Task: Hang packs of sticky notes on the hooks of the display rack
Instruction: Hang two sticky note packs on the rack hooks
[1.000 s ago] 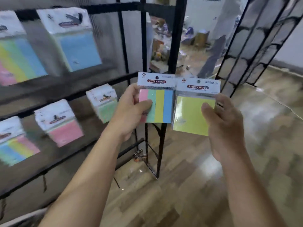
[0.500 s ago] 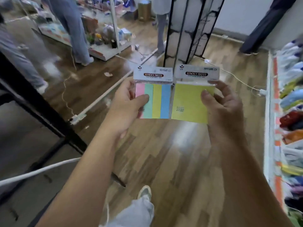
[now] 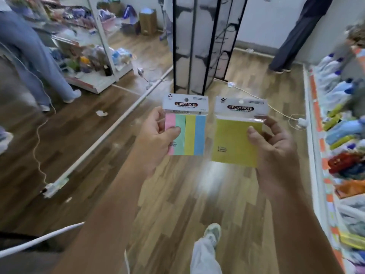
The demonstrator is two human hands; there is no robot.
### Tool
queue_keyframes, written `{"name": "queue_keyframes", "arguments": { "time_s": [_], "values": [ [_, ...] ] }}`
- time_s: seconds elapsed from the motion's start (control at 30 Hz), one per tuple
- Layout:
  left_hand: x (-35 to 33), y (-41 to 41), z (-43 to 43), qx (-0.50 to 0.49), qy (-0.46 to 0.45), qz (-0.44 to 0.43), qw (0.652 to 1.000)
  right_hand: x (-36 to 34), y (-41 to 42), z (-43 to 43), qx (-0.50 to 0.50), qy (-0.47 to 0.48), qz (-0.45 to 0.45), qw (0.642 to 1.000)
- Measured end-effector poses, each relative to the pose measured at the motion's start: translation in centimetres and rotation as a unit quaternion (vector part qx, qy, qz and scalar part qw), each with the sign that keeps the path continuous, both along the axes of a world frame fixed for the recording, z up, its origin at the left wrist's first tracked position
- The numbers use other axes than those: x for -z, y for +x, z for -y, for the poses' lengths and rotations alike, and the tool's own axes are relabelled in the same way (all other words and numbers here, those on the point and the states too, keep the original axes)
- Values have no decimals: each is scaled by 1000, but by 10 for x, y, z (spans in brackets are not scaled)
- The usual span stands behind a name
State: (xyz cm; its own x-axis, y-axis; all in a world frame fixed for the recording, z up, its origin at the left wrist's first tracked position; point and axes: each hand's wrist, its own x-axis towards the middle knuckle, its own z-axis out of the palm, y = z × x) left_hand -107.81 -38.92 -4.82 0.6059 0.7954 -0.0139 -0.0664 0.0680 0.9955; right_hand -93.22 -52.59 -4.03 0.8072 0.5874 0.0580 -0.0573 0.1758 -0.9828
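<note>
The left hand (image 3: pixel 156 141) pinches the striped pack (image 3: pixel 190 131) by its left edge, thumb across the front; the right hand (image 3: pixel 276 147) grips the yellow pack (image 3: pixel 231 139) by its right edge, packs just apart

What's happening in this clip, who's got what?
A person stands on a wooden floor holding two packs of sticky notes up in front of them. The left hand pinches the four-colour pack, thumb on its front; the right hand pinches the yellow pack the same way. The packs are side by side, not touching. Neither hangs on a hook yet; a black rack stands further ahead.
</note>
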Motion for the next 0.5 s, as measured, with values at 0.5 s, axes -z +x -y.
{"name": "queue_keyframes", "arguments": {
  "time_s": [0.5],
  "values": [
    [-34,305,-141,-101,18,19,995,-38,325,-158,-91,14,16,996]
  ]
}}
